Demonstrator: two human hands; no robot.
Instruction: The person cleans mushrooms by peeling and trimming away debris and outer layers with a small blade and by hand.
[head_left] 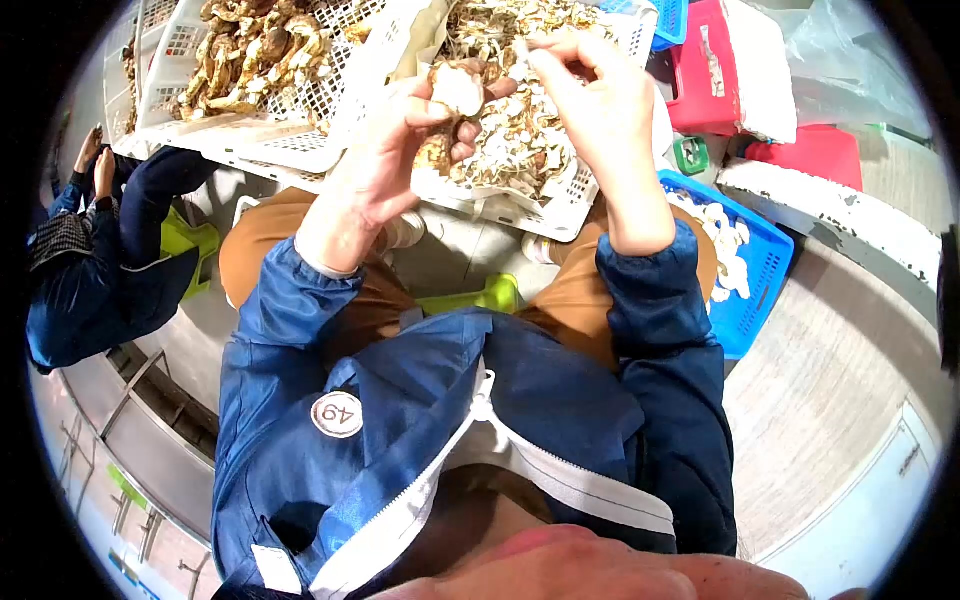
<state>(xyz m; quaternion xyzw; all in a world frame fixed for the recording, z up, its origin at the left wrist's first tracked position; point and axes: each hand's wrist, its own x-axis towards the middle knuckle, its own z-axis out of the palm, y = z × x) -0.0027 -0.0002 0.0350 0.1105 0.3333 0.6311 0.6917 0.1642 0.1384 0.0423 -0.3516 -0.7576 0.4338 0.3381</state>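
My left hand (385,150) is closed around a mushroom (458,92) with a pale, bare surface facing up and brown skin lower down. My right hand (600,105) is raised to its right, fingers pinched together. A small whitish bit shows at those fingertips, too small to name. Both hands are over a white plastic basket (560,215) heaped with brown and cream mushroom scraps (520,140). To the left, a second white basket (255,150) holds whole brown mushrooms (255,60).
Pale mushrooms lie in a blue basket (755,310) by my right leg. Red containers (705,75) and a clear plastic bag (840,70) are at the upper right, above a worn white ledge (850,205). Another person (100,260) sits at the left, near a green stool (190,240).
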